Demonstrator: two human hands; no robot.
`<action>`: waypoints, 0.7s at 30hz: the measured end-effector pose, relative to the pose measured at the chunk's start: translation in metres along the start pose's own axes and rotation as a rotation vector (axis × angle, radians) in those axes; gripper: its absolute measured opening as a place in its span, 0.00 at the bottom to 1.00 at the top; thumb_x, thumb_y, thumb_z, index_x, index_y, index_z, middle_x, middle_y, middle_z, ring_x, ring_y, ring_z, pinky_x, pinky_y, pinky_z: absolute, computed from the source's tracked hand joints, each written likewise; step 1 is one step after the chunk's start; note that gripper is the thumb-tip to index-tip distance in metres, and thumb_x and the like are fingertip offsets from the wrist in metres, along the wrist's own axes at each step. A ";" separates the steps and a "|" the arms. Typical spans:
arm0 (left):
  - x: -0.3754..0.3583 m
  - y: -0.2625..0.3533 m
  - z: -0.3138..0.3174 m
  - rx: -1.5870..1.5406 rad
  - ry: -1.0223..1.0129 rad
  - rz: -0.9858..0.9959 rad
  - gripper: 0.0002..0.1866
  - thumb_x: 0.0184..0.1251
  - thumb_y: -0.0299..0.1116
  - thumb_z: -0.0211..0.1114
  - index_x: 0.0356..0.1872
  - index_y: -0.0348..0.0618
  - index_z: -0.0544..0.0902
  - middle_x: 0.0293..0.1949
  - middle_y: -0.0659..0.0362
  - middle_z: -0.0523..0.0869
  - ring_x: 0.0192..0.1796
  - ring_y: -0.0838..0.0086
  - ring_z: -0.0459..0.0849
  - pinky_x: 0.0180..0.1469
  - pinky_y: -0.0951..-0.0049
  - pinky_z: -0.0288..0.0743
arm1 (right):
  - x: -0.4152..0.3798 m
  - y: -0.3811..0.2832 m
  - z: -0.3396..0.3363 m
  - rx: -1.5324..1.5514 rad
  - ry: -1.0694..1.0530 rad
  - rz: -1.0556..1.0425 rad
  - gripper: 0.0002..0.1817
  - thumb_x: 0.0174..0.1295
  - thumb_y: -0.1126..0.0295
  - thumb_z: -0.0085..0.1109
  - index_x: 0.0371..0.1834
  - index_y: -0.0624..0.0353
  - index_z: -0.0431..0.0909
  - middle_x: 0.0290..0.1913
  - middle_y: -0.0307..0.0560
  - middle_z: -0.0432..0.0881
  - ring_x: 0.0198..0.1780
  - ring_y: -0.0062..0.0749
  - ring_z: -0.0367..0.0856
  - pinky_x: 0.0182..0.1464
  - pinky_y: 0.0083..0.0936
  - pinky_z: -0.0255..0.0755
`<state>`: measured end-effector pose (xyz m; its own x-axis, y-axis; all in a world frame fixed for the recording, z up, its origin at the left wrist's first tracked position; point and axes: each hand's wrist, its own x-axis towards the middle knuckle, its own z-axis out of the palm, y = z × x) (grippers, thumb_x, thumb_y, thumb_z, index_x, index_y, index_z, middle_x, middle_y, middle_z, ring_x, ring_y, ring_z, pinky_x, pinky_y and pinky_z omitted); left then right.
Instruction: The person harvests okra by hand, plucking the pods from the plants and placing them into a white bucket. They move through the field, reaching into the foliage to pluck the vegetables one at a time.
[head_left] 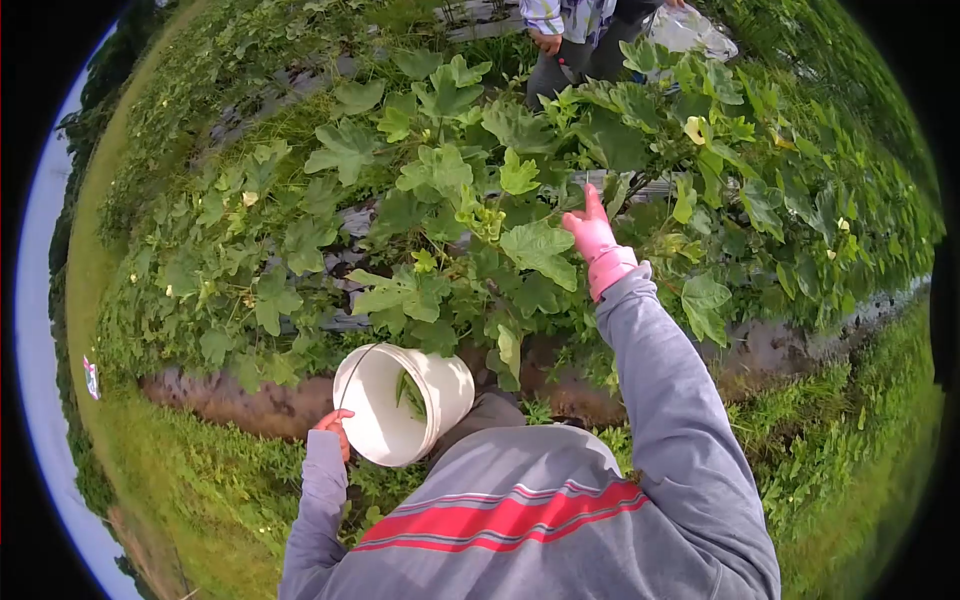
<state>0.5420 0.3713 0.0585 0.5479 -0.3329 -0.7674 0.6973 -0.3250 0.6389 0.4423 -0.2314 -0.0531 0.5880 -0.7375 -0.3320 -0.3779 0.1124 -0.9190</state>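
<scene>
My left hand (337, 430) is closed on the near side of a white bucket (452, 390), at its rim and wire handle. The bucket is tilted with its mouth toward me, and a few green okra pods (411, 394) lie inside. My right hand (593, 232), in a pink glove, reaches into the okra plants (440, 175). Its index finger points up among the leaves and the thumb stands apart. I see nothing held in it, though its other fingers are partly turned from view. A broad okra leaf (540, 250) hangs just left of this hand.
Across the row stands another person (575, 40) in a patterned shirt and dark trousers, beside a whitish plastic bag (690, 33). Pale yellow flowers (695, 130) dot the plants. Dark plastic sheeting (240, 400) covers the raised bed, with grass (210, 480) along its near side.
</scene>
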 end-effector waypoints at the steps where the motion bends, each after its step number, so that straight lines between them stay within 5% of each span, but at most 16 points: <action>1: 0.003 0.002 -0.005 0.009 -0.006 -0.012 0.16 0.65 0.23 0.44 0.53 0.35 0.70 0.13 0.72 0.51 0.09 0.86 0.49 0.11 0.80 0.42 | 0.006 0.008 -0.006 0.029 -0.005 -0.060 0.41 0.54 0.73 0.56 0.72 0.56 0.50 0.65 0.56 0.65 0.46 0.34 0.79 0.50 0.24 0.71; 5: 0.021 -0.023 -0.043 0.141 0.125 -0.121 0.14 0.65 0.24 0.44 0.48 0.39 0.75 0.10 0.70 0.55 0.07 0.84 0.50 0.09 0.78 0.43 | 0.017 0.039 -0.019 0.127 0.011 -0.283 0.35 0.59 0.72 0.54 0.71 0.60 0.54 0.67 0.51 0.64 0.56 0.33 0.76 0.53 0.24 0.70; 7: 0.067 -0.048 -0.065 0.372 0.081 -0.180 0.15 0.66 0.24 0.42 0.47 0.44 0.77 0.08 0.68 0.57 0.07 0.81 0.53 0.09 0.76 0.47 | -0.021 0.007 -0.036 0.459 -0.037 -0.017 0.30 0.62 0.74 0.48 0.69 0.61 0.56 0.68 0.48 0.63 0.62 0.34 0.71 0.58 0.25 0.67; 9: 0.095 -0.051 -0.046 0.499 0.048 -0.218 0.15 0.65 0.25 0.43 0.46 0.44 0.77 0.09 0.67 0.58 0.08 0.79 0.55 0.11 0.75 0.48 | -0.049 0.003 -0.054 0.532 -0.162 -0.229 0.25 0.65 0.76 0.43 0.67 0.62 0.60 0.66 0.48 0.66 0.64 0.36 0.69 0.62 0.29 0.65; 12: 0.089 -0.057 -0.041 0.583 0.055 -0.247 0.14 0.64 0.26 0.45 0.45 0.45 0.78 0.11 0.65 0.60 0.09 0.78 0.57 0.13 0.75 0.50 | -0.093 -0.001 -0.062 0.533 -0.405 -0.160 0.25 0.64 0.78 0.45 0.66 0.62 0.62 0.66 0.48 0.67 0.64 0.36 0.68 0.63 0.30 0.64; 14: 0.072 -0.068 -0.048 0.609 0.065 -0.265 0.13 0.64 0.26 0.46 0.44 0.45 0.78 0.12 0.64 0.62 0.11 0.77 0.59 0.14 0.74 0.52 | -0.119 0.008 -0.075 0.234 -0.432 -0.145 0.26 0.63 0.78 0.47 0.66 0.61 0.61 0.66 0.48 0.67 0.63 0.35 0.69 0.63 0.29 0.65; 16: 0.065 -0.077 -0.049 0.623 0.048 -0.283 0.13 0.63 0.27 0.47 0.43 0.45 0.79 0.12 0.63 0.63 0.12 0.76 0.60 0.15 0.73 0.53 | -0.131 0.036 -0.094 0.094 -0.045 -0.148 0.25 0.63 0.77 0.47 0.66 0.61 0.62 0.65 0.47 0.68 0.63 0.34 0.70 0.63 0.29 0.64; 18: 0.063 -0.082 -0.042 0.651 0.028 -0.305 0.12 0.62 0.27 0.48 0.43 0.46 0.79 0.13 0.62 0.64 0.13 0.75 0.61 0.17 0.73 0.55 | -0.151 0.045 -0.128 -0.061 0.076 0.018 0.25 0.64 0.74 0.50 0.65 0.61 0.64 0.64 0.47 0.70 0.62 0.32 0.71 0.63 0.27 0.64; 20: 0.063 -0.083 -0.026 0.699 0.010 -0.301 0.12 0.62 0.28 0.49 0.42 0.46 0.80 0.14 0.61 0.66 0.14 0.74 0.63 0.18 0.72 0.56 | -0.179 0.031 -0.143 0.503 -0.142 -0.182 0.24 0.64 0.70 0.52 0.64 0.61 0.65 0.62 0.46 0.71 0.62 0.31 0.70 0.63 0.28 0.64; 21: 0.062 -0.085 -0.019 0.741 -0.007 -0.295 0.12 0.62 0.28 0.50 0.41 0.46 0.80 0.15 0.61 0.66 0.15 0.73 0.64 0.19 0.72 0.57 | -0.197 0.023 -0.149 0.506 -0.348 -0.075 0.25 0.65 0.68 0.53 0.65 0.61 0.65 0.63 0.46 0.70 0.63 0.32 0.69 0.64 0.30 0.63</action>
<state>0.5253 0.3948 -0.0446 0.3842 -0.1457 -0.9117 0.3228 -0.9039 0.2805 0.2110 -0.1825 0.0226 0.8307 -0.5050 -0.2344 0.0095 0.4339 -0.9009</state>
